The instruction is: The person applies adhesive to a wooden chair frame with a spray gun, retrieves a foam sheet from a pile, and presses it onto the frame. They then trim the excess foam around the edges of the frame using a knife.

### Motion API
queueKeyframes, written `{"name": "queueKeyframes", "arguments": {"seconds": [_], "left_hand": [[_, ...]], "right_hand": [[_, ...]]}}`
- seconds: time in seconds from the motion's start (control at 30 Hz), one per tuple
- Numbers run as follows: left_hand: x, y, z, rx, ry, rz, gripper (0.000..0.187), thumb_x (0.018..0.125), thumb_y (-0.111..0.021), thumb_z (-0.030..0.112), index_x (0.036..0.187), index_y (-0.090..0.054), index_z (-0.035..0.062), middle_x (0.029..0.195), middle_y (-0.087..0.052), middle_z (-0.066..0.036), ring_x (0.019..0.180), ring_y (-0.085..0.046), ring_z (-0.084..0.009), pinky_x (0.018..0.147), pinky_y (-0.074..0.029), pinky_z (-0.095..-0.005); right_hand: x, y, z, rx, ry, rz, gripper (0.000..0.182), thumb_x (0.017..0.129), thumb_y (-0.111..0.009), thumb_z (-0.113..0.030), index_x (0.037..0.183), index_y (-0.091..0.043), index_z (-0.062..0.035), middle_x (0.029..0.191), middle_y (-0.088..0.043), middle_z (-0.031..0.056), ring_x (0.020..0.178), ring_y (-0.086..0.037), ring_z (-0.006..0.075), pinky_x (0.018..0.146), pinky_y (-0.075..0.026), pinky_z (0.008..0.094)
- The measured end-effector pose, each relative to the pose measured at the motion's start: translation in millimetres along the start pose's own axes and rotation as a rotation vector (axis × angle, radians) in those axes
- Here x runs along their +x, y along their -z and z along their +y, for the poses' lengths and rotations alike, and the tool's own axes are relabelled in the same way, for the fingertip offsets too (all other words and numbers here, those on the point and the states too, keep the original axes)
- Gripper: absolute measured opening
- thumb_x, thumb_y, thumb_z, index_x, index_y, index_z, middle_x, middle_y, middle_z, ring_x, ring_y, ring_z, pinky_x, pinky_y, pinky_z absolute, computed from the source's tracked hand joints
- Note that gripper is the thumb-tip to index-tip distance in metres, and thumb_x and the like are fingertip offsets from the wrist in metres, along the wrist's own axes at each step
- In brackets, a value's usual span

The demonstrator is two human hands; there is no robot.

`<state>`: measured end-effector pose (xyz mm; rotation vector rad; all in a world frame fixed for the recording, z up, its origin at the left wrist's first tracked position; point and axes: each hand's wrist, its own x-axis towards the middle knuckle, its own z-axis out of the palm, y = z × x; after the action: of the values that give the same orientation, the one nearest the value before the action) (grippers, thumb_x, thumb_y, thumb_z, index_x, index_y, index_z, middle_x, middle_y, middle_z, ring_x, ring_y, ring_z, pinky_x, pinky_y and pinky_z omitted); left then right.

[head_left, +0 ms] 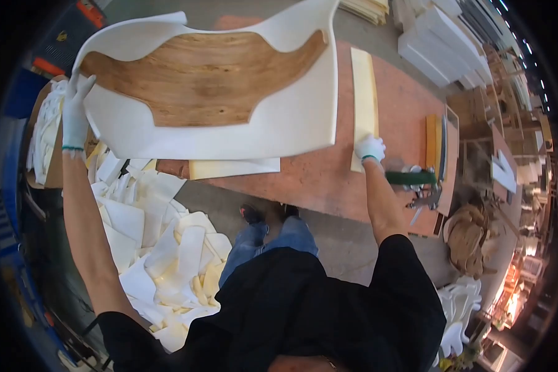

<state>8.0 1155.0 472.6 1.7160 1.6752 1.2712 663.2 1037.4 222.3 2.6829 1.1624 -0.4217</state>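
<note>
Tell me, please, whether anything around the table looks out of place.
Pale offcuts lie in a loose heap beside the table, near the shoes, which looks untidy; I see no obvious damage.

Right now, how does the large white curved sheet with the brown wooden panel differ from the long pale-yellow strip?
The white sheet is broad and curved; the pale-yellow strip is narrow and straight. The sheet carries a brown wooden panel; the strip, none. Both are touched: sheet by left hand, strip by right hand.

Both arms extended forward and spread apart, left hand point(75, 118) raised with fingers upright, right hand point(370, 149) curled.
</note>
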Motion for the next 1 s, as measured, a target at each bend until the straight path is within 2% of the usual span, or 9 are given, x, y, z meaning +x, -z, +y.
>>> {"name": "queueKeyframes", "arguments": {"seconds": [0.33, 0.43, 0.53, 0.6, 0.67, 0.73, 0.83, 0.93, 1.0], "left_hand": [[-181, -45, 19, -0.071, 0.082, 0.501, 0.073, 0.091, -0.069, 0.012, 0.149, -0.030, -0.0081, 0.155, -0.035, -0.021, 0.142, -0.036, -0.0278, 0.118, -0.028, -0.0372], [-291, -91, 3, -0.055, 0.151, 0.458, 0.062, 0.092, -0.066, 0.003, 0.146, -0.037, -0.0061, 0.151, -0.042, -0.018, 0.140, -0.040, -0.0279, 0.116, -0.033, -0.0407], [-364, -157, 15, -0.179, 0.492, -0.035, 0.033, 0.094, -0.063, 0.012, 0.125, -0.062, -0.0011, 0.131, -0.062, -0.016, 0.130, -0.052, -0.0250, 0.110, -0.039, -0.0374], [-383, -189, 10, 0.301, -0.182, -0.239, 0.036, 0.089, -0.071, 0.023, 0.117, -0.067, 0.0007, 0.123, -0.066, -0.015, 0.121, -0.059, -0.0268, 0.108, -0.042, -0.0379], [-376, -207, 52, -0.565, 0.710, -0.248, 0.080, 0.087, -0.070, 0.049, 0.135, -0.047, -0.0107, 0.122, -0.062, -0.028, 0.116, -0.061, -0.0338, 0.103, -0.046, -0.0383], [-370, -205, 36, -0.203, 0.790, -0.563, 0.109, 0.077, -0.073, 0.059, 0.146, -0.030, -0.0142, 0.147, -0.040, -0.034, 0.137, -0.043, -0.0390, 0.113, -0.036, -0.0349], [-388, -193, -20, -0.106, 0.727, -0.468, 0.044, 0.078, -0.064, 0.025, 0.118, -0.068, 0.0074, 0.107, -0.069, -0.023, 0.101, -0.066, -0.0385, 0.090, -0.051, -0.0420], [-420, -138, -41, -0.101, 0.682, -0.183, 0.041, 0.081, -0.061, 0.021, 0.120, -0.067, 0.0105, 0.109, -0.069, -0.020, 0.102, -0.066, -0.0364, 0.091, -0.051, -0.0413], [-442, -81, -42, -0.143, 0.655, -0.197, 0.039, 0.085, -0.058, 0.022, 0.122, -0.066, 0.0120, 0.110, -0.069, -0.020, 0.103, -0.066, -0.0352, 0.092, -0.050, -0.0420]], "right_hand": [[28, -37, 36, 0.055, 0.139, 0.109, 0.054, 0.086, -0.061, -0.018, 0.134, -0.044, -0.0021, 0.124, -0.055, 0.0236, 0.117, -0.057, 0.0411, 0.094, -0.052, 0.0462], [-1, -13, 26, 0.186, 0.154, 0.073, 0.055, 0.086, -0.058, -0.015, 0.139, -0.046, -0.0043, 0.119, -0.058, 0.0262, 0.104, -0.063, 0.0411, 0.092, -0.052, 0.0483], [-64, -4, 8, 0.378, 0.559, 0.177, 0.063, 0.082, -0.058, -0.011, 0.144, -0.045, -0.0073, 0.117, -0.060, 0.0251, 0.105, -0.061, 0.0437, 0.090, -0.051, 0.0495], [-141, -12, -6, 0.425, 0.858, -0.028, 0.060, 0.081, -0.058, -0.009, 0.140, -0.049, -0.0068, 0.114, -0.062, 0.0245, 0.104, -0.060, 0.0437, 0.089, -0.050, 0.0504], [-217, -30, -24, 0.367, 1.181, -0.293, 0.049, 0.081, -0.058, -0.007, 0.130, -0.057, -0.0045, 0.114, -0.062, 0.0251, 0.104, -0.060, 0.0439, 0.088, -0.050, 0.0483], [-271, -49, -47, 0.273, 1.447, -0.539, 0.042, 0.082, -0.058, -0.005, 0.123, -0.062, -0.0030, 0.116, -0.062, 0.0258, 0.105, -0.060, 0.0442, 0.088, -0.050, 0.0459], [-324, -56, -94, 0.168, 1.643, -0.574, 0.040, 0.086, -0.065, -0.006, 0.125, -0.059, 0.0012, 0.114, -0.063, 0.0233, 0.100, -0.064, 0.0384, 0.084, -0.051, 0.0399], [-352, -30, -115, 0.248, 1.561, -0.728, 0.051, 0.090, -0.070, -0.010, 0.137, -0.054, 0.0011, 0.115, -0.066, 0.0149, 0.099, -0.065, 0.0218, 0.087, -0.052, 0.0313], [-356, -27, -130, 0.245, 1.625, -0.643, 0.046, 0.090, -0.070, -0.012, 0.132, -0.058, 0.0015, 0.110, -0.065, 0.0176, 0.093, -0.064, 0.0265, 0.084, -0.052, 0.0340]]}}
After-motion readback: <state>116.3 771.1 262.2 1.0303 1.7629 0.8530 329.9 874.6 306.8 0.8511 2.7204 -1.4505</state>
